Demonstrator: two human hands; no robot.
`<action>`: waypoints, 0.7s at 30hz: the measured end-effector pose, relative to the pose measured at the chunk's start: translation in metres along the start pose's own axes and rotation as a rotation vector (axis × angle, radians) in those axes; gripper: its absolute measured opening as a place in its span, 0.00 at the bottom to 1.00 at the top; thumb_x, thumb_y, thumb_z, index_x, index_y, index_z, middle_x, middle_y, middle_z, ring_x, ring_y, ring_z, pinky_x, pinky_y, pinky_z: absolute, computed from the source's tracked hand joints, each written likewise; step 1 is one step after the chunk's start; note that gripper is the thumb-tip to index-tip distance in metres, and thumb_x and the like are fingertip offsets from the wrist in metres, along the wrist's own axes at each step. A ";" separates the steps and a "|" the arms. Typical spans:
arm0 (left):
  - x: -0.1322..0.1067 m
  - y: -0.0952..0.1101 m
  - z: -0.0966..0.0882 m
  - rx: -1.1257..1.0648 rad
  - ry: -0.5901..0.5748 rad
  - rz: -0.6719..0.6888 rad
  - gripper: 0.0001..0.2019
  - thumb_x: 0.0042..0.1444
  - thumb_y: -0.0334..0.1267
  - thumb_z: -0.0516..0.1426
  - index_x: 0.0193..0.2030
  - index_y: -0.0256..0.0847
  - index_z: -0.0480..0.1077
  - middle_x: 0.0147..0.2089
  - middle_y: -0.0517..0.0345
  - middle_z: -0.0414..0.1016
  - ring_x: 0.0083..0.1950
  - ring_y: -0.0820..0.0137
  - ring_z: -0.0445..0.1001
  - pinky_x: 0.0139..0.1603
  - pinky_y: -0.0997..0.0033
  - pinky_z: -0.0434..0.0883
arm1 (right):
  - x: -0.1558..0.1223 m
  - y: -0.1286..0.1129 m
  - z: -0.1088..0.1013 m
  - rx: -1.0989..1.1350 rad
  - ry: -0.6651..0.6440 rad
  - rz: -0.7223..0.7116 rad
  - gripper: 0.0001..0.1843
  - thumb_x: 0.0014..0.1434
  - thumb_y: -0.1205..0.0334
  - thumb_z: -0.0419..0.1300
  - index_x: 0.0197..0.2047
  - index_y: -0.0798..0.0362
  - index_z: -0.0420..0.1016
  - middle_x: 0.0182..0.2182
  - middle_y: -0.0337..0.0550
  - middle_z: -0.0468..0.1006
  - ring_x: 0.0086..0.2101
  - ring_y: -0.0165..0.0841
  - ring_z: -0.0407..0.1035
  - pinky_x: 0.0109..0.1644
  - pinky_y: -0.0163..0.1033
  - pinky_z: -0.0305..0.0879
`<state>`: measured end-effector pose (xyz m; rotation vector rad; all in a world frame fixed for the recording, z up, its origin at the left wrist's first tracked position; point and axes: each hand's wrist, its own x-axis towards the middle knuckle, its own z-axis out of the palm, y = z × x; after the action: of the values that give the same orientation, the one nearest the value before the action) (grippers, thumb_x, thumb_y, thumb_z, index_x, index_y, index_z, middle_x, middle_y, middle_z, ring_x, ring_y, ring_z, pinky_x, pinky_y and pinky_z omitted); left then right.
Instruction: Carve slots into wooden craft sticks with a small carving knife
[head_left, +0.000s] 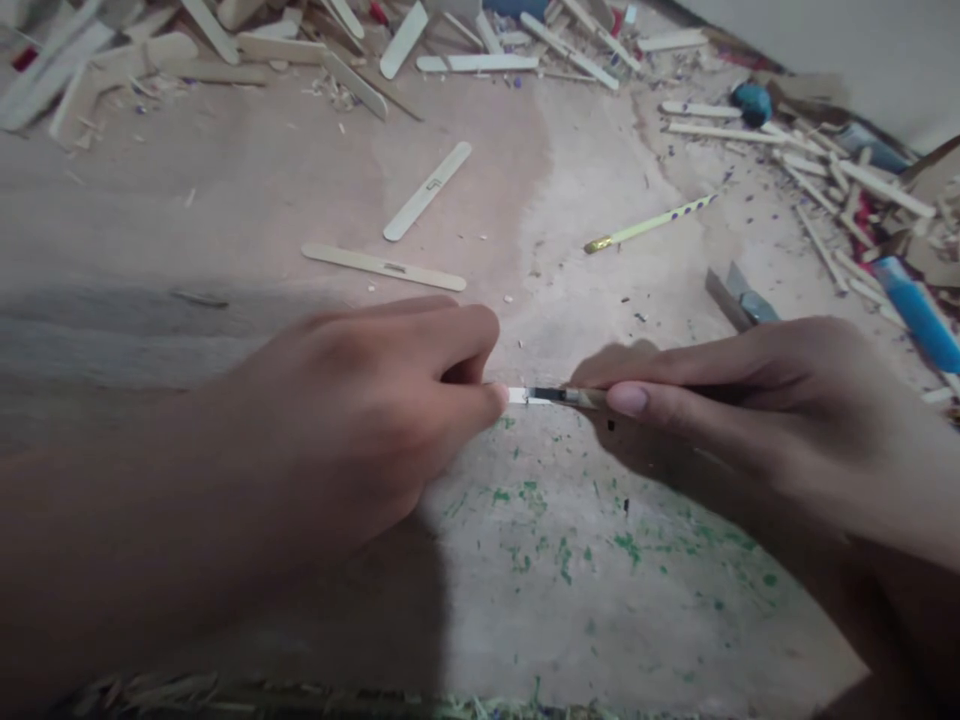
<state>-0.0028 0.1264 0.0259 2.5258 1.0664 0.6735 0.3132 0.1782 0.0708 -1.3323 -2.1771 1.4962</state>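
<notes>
My left hand (390, 400) is closed, thumb and curled fingers pinching a pale wooden craft stick (517, 396) low over the board. Most of that stick is hidden by the hand. From the right, my right hand (742, 400) grips a slim craft knife (585, 397) between thumb and fingers. Its dark narrow tip meets the stick just beside my left thumb. Beyond the hands lie two flat craft sticks with small dark marks at mid-length, one slanted (427, 190) and one nearly level (384, 267).
A yellow-green pencil (652, 222) lies behind my right hand. Closer to its knuckles is a grey metal two-pronged tool (739, 297), partly hidden. Sticks and shavings pile along the back, with a blue lump (752, 103) and a blue cylinder (919, 312) at right. Green specks mark the board (525, 620).
</notes>
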 end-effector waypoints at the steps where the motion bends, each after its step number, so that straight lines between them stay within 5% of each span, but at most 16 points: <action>1: 0.000 0.000 0.000 0.002 0.007 0.000 0.23 0.86 0.23 0.52 0.37 0.43 0.77 0.40 0.62 0.74 0.37 0.72 0.74 0.37 0.67 0.67 | 0.002 -0.003 0.000 0.021 -0.011 0.038 0.24 0.85 0.43 0.75 0.37 0.46 0.91 0.29 0.38 0.82 0.30 0.33 0.72 0.32 0.38 0.70; 6: 0.000 0.000 -0.001 0.097 -0.020 0.029 0.23 0.86 0.23 0.49 0.43 0.43 0.80 0.44 0.63 0.77 0.39 0.73 0.74 0.44 0.69 0.74 | 0.006 -0.008 0.000 0.117 -0.069 0.129 0.33 0.79 0.29 0.79 0.34 0.49 0.91 0.25 0.38 0.73 0.28 0.31 0.61 0.28 0.38 0.59; 12: 0.004 -0.004 -0.005 0.078 -0.001 0.066 0.25 0.83 0.22 0.49 0.40 0.43 0.83 0.39 0.61 0.76 0.34 0.72 0.75 0.35 0.67 0.69 | -0.008 0.008 -0.002 -0.063 0.097 -0.080 0.08 0.82 0.48 0.82 0.57 0.37 1.04 0.37 0.39 0.96 0.32 0.37 0.84 0.37 0.42 0.80; 16: 0.003 -0.007 -0.005 0.136 -0.017 0.083 0.27 0.86 0.24 0.48 0.42 0.44 0.86 0.40 0.61 0.80 0.35 0.70 0.78 0.35 0.65 0.69 | -0.010 0.014 -0.005 -0.126 0.123 -0.191 0.11 0.79 0.54 0.84 0.61 0.29 1.03 0.46 0.34 1.01 0.38 0.40 0.93 0.48 0.44 0.91; 21: -0.001 -0.007 -0.005 0.148 -0.026 0.104 0.27 0.87 0.23 0.48 0.41 0.42 0.84 0.42 0.60 0.82 0.40 0.69 0.80 0.40 0.64 0.72 | -0.007 0.015 -0.008 -0.169 0.080 -0.253 0.15 0.81 0.57 0.82 0.65 0.30 1.02 0.51 0.35 1.01 0.38 0.40 0.95 0.50 0.46 0.94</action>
<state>-0.0097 0.1310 0.0268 2.7242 1.0169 0.6080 0.3306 0.1794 0.0642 -1.0896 -2.3596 1.1698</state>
